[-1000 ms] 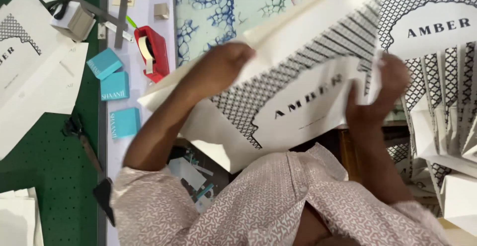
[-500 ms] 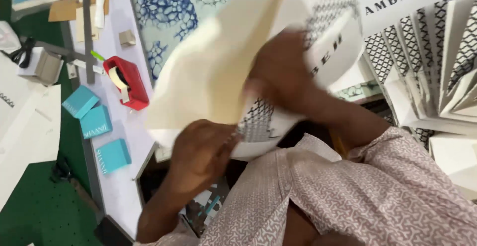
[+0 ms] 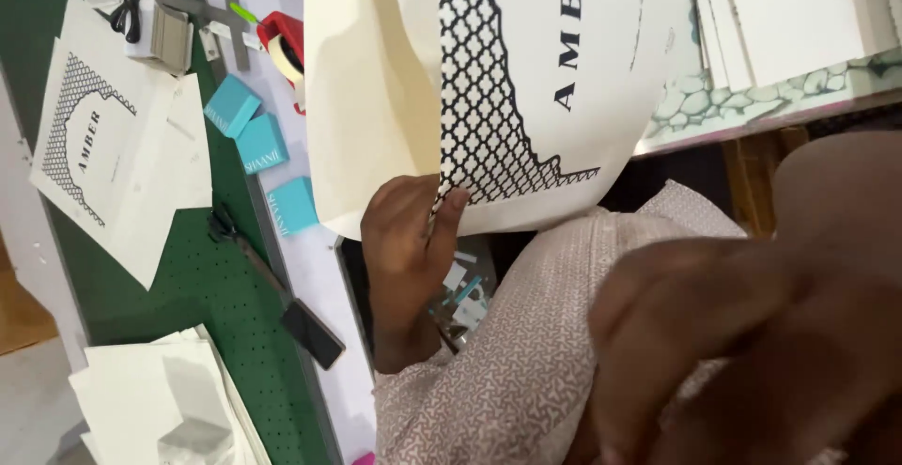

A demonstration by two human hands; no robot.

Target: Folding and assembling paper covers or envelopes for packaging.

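My left hand (image 3: pixel 409 240) grips the lower edge of a large cream paper sheet (image 3: pixel 526 70) printed with a black lattice pattern and dark lettering. The thumb presses on the lattice corner and the sheet stands upright in front of me. My right hand (image 3: pixel 742 324) is very close to the camera at the lower right, blurred, with curled fingers; it is off the sheet and nothing shows in it. My patterned pink sleeve (image 3: pixel 526 362) fills the bottom middle.
A green cutting mat (image 3: pixel 188 277) at left carries a second printed sheet (image 3: pixel 94 146), scissors (image 3: pixel 225 225) and a stack of white sheets (image 3: pixel 169 399). Three teal boxes (image 3: pixel 261 143) and a red tape dispenser (image 3: pixel 282 38) lie beside it. More white sheets (image 3: pixel 780 14) sit top right.
The sheet has been turned upright and now hangs from my left hand alone. My right hand has let go of it and come down close to the camera. The view has swung left.
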